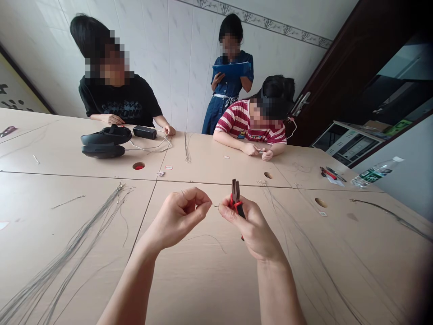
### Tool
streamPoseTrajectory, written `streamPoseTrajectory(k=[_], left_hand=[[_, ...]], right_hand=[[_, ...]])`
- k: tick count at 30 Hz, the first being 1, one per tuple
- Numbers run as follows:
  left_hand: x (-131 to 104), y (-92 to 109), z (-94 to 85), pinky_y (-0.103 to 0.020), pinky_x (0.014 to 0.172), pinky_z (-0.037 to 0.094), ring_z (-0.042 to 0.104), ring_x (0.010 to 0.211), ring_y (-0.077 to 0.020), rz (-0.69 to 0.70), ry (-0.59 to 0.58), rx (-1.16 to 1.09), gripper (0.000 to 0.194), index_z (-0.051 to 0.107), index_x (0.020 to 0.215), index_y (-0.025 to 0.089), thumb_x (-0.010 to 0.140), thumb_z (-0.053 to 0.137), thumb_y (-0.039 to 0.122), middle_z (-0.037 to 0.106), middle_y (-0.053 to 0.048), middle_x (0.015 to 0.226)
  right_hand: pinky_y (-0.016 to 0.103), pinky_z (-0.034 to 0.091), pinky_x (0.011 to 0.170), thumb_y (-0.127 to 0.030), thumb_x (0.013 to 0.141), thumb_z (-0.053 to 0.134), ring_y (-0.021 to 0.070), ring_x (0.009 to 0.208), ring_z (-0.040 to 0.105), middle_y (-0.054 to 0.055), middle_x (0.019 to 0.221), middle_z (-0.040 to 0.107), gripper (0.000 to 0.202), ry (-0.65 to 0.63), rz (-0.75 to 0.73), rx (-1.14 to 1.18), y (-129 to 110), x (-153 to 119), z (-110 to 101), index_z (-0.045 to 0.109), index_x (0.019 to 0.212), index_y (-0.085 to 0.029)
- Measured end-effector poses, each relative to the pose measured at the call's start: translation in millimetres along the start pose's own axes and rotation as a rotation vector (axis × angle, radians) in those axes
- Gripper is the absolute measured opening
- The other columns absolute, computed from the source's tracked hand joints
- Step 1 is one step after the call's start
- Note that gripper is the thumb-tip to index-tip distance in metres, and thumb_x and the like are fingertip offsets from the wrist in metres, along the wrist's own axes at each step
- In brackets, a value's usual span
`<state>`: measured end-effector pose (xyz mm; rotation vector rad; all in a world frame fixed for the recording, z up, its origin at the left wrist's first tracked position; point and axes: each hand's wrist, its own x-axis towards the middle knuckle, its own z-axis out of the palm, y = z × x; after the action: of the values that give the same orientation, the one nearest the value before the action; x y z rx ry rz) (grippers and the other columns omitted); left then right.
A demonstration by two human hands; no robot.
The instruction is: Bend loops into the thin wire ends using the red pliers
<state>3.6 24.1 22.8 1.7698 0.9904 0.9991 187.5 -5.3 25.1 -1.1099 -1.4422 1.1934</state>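
Over the middle of the table, my left hand (pixel 184 216) pinches a thin wire (pixel 214 206) between thumb and fingertips. The wire spans the small gap to my right hand (pixel 248 221), whose thumb and forefinger pinch its other end. That same right hand also grips red-and-black pliers (pixel 236 194), their dark jaws pointing up and away, slightly apart. Under my hands a loose curved wire (pixel 211 238) lies on the tabletop. Left of my left forearm runs a long bundle of grey wires (pixel 84 230) with small metal ends at its far tip.
Across the light wooden table (pixel 189 289) sit two people, and one stands holding a blue folder (pixel 232 69). A black headset (pixel 105 141) and a dark box (pixel 145 132) lie far left. Far right are another pair of pliers (pixel 327 173) and a water bottle (pixel 377 173). More thin wires (pixel 314 253) stretch along the right.
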Motion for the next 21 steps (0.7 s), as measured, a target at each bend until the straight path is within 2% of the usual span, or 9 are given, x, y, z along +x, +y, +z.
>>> streamPoseTrajectory(k=[3,5,8,12,17,21], left_hand=[[-1.1,5.7,-2.0,-0.020,0.045,0.027,0.033,0.050,-0.0067,-0.083,-0.048,-0.049,0.011,0.064,0.085,0.017,0.084,0.055,0.022,0.052,0.005,0.063],[-1.0,9.5,-2.3,-0.022,0.045,0.026,0.032,0.049,-0.0067,-0.180,-0.090,-0.102,0.015,0.064,0.081,0.017,0.085,0.053,0.025,0.054,0.003,0.065],[0.6,12.0,0.3,-0.023,0.046,0.020,0.026,0.048,-0.0067,-0.285,-0.117,-0.244,0.020,0.058,0.070,0.016,0.085,0.049,0.026,0.045,0.005,0.057],[3.2,9.2,6.2,-0.025,0.049,0.015,0.021,0.052,-0.0090,-0.321,-0.124,-0.388,0.016,0.051,0.065,0.018,0.080,0.045,0.019,0.029,0.007,0.052],[4.0,6.4,9.3,-0.026,0.049,0.013,0.021,0.053,-0.0089,-0.354,-0.120,-0.413,0.017,0.040,0.062,0.019,0.079,0.043,0.018,0.034,0.005,0.057],[3.7,7.3,9.7,-0.027,0.048,0.012,0.019,0.053,-0.0084,-0.363,-0.121,-0.414,0.023,0.036,0.060,0.019,0.081,0.044,0.020,0.033,0.005,0.057]], right_hand=[[0.027,0.029,0.062,-0.036,0.090,0.063,0.0124,0.067,0.034,-0.003,0.069,0.040,0.024,0.001,0.000,-0.012,-0.1,0.0,-0.3,0.053,0.074,-0.021],[0.027,0.029,0.061,-0.037,0.090,0.062,0.0123,0.066,0.034,-0.003,0.068,0.039,0.025,0.001,-0.007,-0.026,-0.5,0.1,-0.4,0.052,0.074,-0.020],[0.027,0.029,0.061,-0.037,0.091,0.060,0.0122,0.065,0.034,-0.003,0.068,0.039,0.027,0.001,-0.026,-0.064,-1.0,0.4,0.2,0.051,0.072,-0.020],[0.027,0.028,0.059,-0.037,0.091,0.059,0.0115,0.063,0.033,-0.004,0.067,0.039,0.026,0.007,-0.028,-0.113,-0.2,0.3,1.7,0.051,0.074,-0.020],[0.025,0.030,0.057,-0.037,0.092,0.058,0.0106,0.060,0.034,-0.005,0.066,0.041,0.024,0.003,-0.041,-0.139,1.4,-0.9,2.7,0.052,0.076,-0.020],[0.024,0.030,0.055,-0.036,0.092,0.057,0.0099,0.059,0.035,-0.005,0.065,0.042,0.022,0.004,-0.034,-0.168,0.0,-1.7,3.7,0.051,0.077,-0.020]])
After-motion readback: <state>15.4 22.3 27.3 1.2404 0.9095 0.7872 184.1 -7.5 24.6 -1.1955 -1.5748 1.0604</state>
